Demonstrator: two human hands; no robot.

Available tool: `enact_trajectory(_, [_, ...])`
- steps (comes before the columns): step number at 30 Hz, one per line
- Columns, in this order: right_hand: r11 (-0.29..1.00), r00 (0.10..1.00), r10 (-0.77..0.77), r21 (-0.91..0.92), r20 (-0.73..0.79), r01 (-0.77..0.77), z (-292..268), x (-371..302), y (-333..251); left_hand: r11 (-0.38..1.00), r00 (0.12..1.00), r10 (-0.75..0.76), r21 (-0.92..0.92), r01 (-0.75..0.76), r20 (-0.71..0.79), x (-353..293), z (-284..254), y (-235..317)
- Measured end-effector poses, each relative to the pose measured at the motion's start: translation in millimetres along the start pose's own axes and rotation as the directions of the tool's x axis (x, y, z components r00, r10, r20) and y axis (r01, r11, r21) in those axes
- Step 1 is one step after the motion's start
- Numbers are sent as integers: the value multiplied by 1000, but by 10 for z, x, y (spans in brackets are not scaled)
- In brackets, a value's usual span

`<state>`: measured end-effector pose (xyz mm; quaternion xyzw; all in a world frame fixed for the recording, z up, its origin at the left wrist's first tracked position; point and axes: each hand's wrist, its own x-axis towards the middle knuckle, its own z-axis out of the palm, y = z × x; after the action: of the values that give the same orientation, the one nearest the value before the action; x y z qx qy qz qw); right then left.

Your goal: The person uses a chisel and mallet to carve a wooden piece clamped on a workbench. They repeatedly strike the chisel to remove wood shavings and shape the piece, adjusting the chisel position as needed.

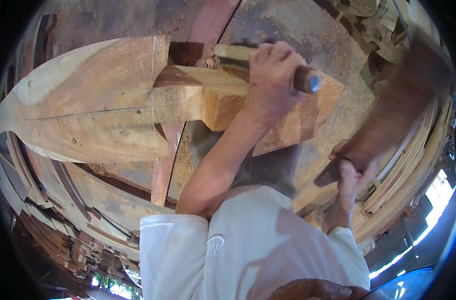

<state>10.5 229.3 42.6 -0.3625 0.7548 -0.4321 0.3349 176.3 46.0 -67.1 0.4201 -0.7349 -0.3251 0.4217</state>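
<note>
A large pale workpiece of carved wood [95, 100] lies across the left and middle, with a broad tapering body, a narrower neck and a squared block end [303, 120]. A thin white line crosses its body, and a dark crack runs lengthwise. My left hand [273, 65] is closed around a chisel [304, 80] over the block end; its round wooden handle points right with a shiny butt, and the blade is hidden. To the right, my right hand [355, 175] grips the narrow end of a dark wooden mallet [398, 110], raised, apart from the chisel and blurred by motion.
Reddish wooden bars [163, 175] lie under the workpiece on a floor strewn with wood shavings [333, 65]. Offcuts [373, 20] pile up at the top right. Long boards [413, 170] lie along the right side, and stacked timber [48, 240] stands at the lower left.
</note>
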Motion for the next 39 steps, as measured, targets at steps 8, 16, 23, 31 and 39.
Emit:
enact_trajectory(8, [961, 934, -41, 242, -354, 134, -990, -71, 109, 917, 940, 325, -277, -287, 101, 35, -37, 1239])
enact_trajectory(16, [950, 964, -258, 196, 68, 241, -1228, -13, -457, 896, 983, 141, -408, -177, -116, 106, 87, 853])
enact_trajectory(23, [983, 996, -28, -182, -88, 11, -794, -147, -374, 884, 981, 179, -425, -195, -79, 75, 33, 655])
enact_trajectory(31, [737, 954, -266, -610, 137, 293, -653, -149, -353, 895, 985, 162, -412, -171, -57, 85, 21, 619])
enact_trajectory(39, [985, 983, -170, 46, 66, 167, -933, -121, -414, 916, 989, 146, -382, -120, 39, 45, 93, 610])
